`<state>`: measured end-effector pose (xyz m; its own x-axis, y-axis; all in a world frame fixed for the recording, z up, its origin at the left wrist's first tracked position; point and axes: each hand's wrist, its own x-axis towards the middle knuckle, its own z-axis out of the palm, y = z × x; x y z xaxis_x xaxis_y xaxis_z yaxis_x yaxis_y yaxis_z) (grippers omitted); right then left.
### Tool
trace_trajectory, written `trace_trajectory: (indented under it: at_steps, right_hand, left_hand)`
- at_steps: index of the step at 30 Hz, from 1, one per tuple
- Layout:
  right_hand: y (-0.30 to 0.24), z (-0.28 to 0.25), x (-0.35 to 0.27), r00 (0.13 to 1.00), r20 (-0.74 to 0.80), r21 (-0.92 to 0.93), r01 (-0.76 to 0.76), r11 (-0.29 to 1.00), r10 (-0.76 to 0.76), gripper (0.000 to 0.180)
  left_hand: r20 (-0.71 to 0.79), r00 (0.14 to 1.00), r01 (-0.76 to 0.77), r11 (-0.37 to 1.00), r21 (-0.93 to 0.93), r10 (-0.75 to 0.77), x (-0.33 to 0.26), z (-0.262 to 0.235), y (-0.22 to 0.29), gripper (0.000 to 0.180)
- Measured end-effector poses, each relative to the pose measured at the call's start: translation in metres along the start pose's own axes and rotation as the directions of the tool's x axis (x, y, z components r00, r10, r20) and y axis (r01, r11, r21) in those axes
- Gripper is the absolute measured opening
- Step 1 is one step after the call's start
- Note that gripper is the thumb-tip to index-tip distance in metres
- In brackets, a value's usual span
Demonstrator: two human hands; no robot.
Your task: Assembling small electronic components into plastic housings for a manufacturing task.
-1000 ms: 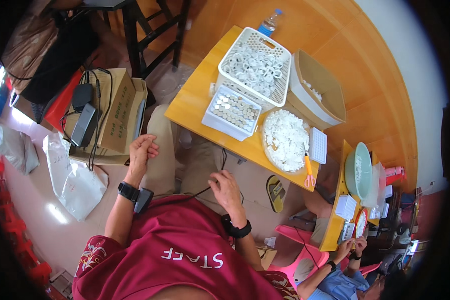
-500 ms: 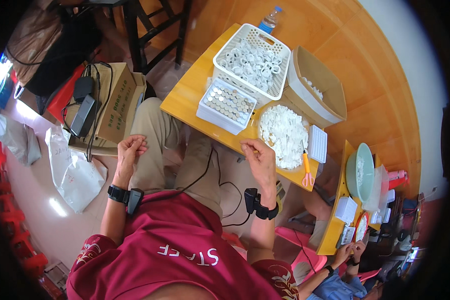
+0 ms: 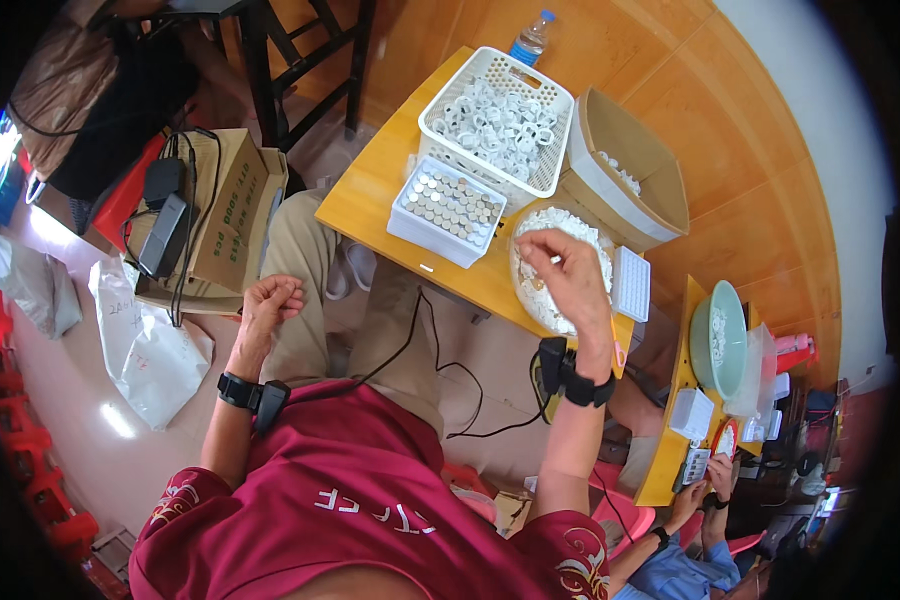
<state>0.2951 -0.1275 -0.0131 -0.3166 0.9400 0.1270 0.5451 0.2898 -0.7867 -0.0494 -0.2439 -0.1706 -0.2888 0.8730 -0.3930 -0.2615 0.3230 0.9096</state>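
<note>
A yellow wooden counter (image 3: 370, 205) stands over a pale floor. The right hand (image 3: 568, 282) reaches over a round dish of small white parts (image 3: 540, 290), fingers pinched narrowly together just above them; whether they grip one is unclear. Beyond the fingers sits a tray of metal cylinders (image 3: 448, 208). The left hand (image 3: 270, 301) is fisted over the lap.

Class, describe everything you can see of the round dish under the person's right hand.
The round dish is shallow and pale, heaped with small white ring-like pieces. It sits flat near the yellow table's front edge, beside a white tray of metal cylinders and below a white basket. The right hand hovers over it, fingers pinched; contact is unclear.
</note>
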Motion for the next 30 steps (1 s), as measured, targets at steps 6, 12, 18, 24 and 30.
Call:
trace_trajectory:
  at_steps: [6, 12, 18, 24, 30]
  right_hand:
    - [-0.011, 0.001, 0.062, 0.998, -0.043, -0.089, 0.033, 0.995, -0.037, 0.020]
    - [0.013, 0.029, 0.133, 0.965, -0.213, -0.340, 0.072, 0.938, -0.152, 0.022]
    - [0.043, 0.040, 0.159, 0.976, -0.218, -0.532, -0.111, 0.839, -0.010, 0.023]
    - [0.083, 0.015, 0.191, 0.971, -0.173, -0.524, -0.235, 0.819, 0.167, 0.020]
    - [0.109, -0.006, 0.216, 0.981, -0.157, -0.573, -0.186, 0.798, 0.115, 0.021]
  left_hand:
    - [0.033, 0.999, -0.002, 1.000, 0.000, 0.002, 0.011, -0.010, -0.005, 0.017]
    - [0.142, 0.990, -0.029, 0.999, 0.024, 0.025, 0.024, -0.008, -0.027, 0.015]
    - [0.196, 0.980, 0.032, 0.999, 0.038, -0.039, 0.043, 0.014, -0.048, 0.014]
    - [0.284, 0.951, 0.097, 0.990, 0.099, -0.121, 0.076, 0.079, -0.073, 0.015]
    - [0.297, 0.944, 0.110, 0.985, 0.133, -0.146, 0.111, 0.141, -0.069, 0.014]
